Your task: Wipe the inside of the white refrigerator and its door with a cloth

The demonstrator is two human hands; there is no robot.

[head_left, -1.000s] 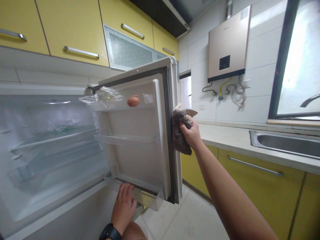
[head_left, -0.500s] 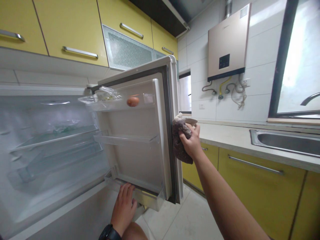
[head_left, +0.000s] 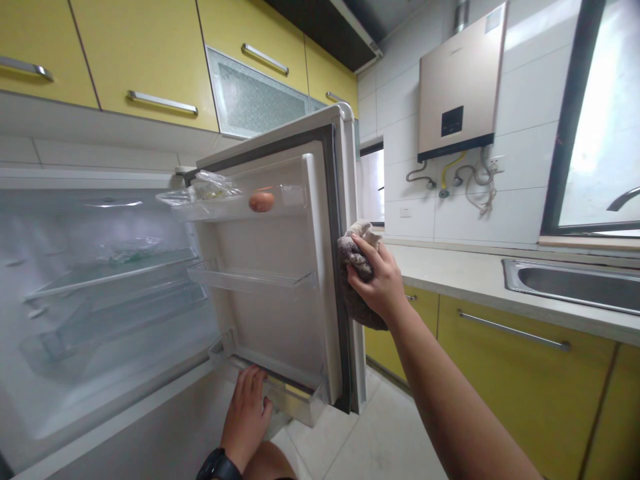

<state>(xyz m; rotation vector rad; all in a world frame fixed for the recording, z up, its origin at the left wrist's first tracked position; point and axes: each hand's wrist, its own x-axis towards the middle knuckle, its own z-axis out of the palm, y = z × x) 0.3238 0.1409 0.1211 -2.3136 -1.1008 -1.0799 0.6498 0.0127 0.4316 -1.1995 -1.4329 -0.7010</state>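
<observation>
My right hand point(head_left: 381, 283) is closed around a bunched grey-brown cloth point(head_left: 363, 308), which presses against the outer edge of the open fridge door point(head_left: 270, 243), beside its dark rubber seal point(head_left: 336, 267). Part of the cloth has a lighter, whitish patch at the top. My left hand point(head_left: 247, 408), with a black watch at the wrist, grips the rim of the clear bottom door bin point(head_left: 300, 400), fingers hooked over it and thumb outside.
An egg point(head_left: 261, 199) and a plastic bag point(head_left: 215, 187) sit in the top door shelf. Left of the door is the fridge interior with glass shelves point(head_left: 115, 273). Rightward are a counter point(head_left: 440, 270), a sink point(head_left: 575, 283) and yellow cabinets point(head_left: 505, 373); a water heater point(head_left: 460, 80) hangs above.
My right hand and the cloth have shifted slightly left, and the fingers now reach higher over the cloth against the door edge. My left hand stays on the bottom bin.
</observation>
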